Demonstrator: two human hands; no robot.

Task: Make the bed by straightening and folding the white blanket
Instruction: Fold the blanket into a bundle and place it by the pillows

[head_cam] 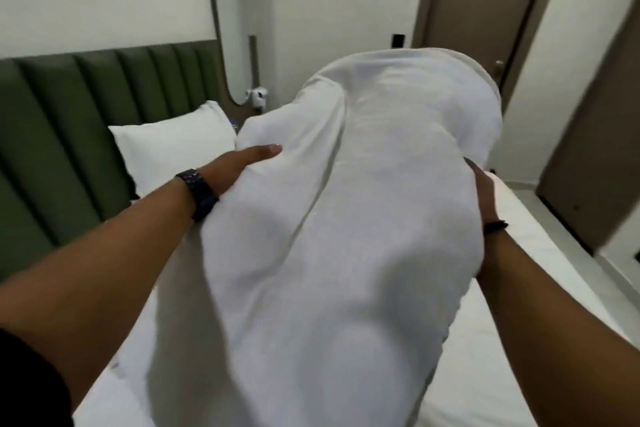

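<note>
A big bundle of white blanket (363, 201) fills the middle of the head view, lifted above the bed (540, 253). My left hand (239, 166) grips its left side, thumb lying on top, fingers hidden under the cloth; a dark watch sits on that wrist. My right hand (485, 194) holds the right side, mostly hidden behind the cloth, with a dark band on the wrist. The blanket's lower end hangs toward me and hides much of the mattress.
A white pillow (173, 146) leans on the green padded headboard (69, 121) at the left. A small white object (257, 97) sits on a bedside ledge behind. A brown door (485, 10) and white walls stand beyond the bed; floor shows at the right.
</note>
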